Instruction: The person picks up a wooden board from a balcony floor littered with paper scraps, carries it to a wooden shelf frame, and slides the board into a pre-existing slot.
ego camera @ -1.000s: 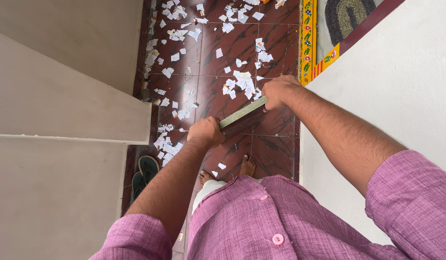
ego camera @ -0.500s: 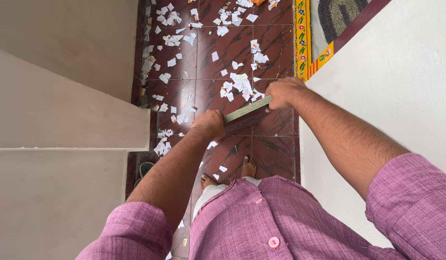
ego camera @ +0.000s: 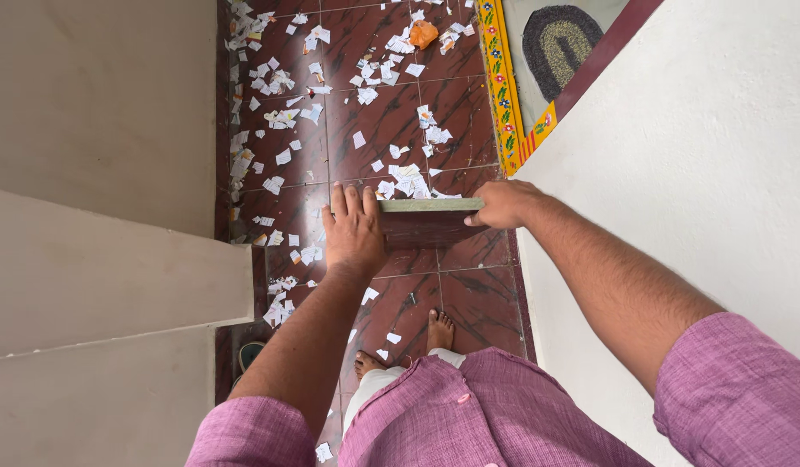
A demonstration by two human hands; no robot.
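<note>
I hold a loose dark red floor tile (ego camera: 430,223) level in front of me, its pale green edge facing away. My left hand (ego camera: 352,229) grips its left end with the fingers spread flat over the top. My right hand (ego camera: 501,205) pinches the right end at the edge. Below the tile lies a dark red tiled floor (ego camera: 391,121) strewn with several white scraps of torn paper (ego camera: 408,183). My bare feet (ego camera: 438,330) stand on that floor.
Pale stair steps (ego camera: 106,277) rise at the left. A white wall (ego camera: 702,147) stands close on the right. A yellow flowered border strip (ego camera: 501,95) and an oval doormat (ego camera: 560,43) lie far ahead. An orange crumpled scrap (ego camera: 422,35) lies at the top.
The tile has turned from tilted to level, and its flat face shows. My left hand has shifted onto its top with the fingers spread. The view has moved slightly forward.
</note>
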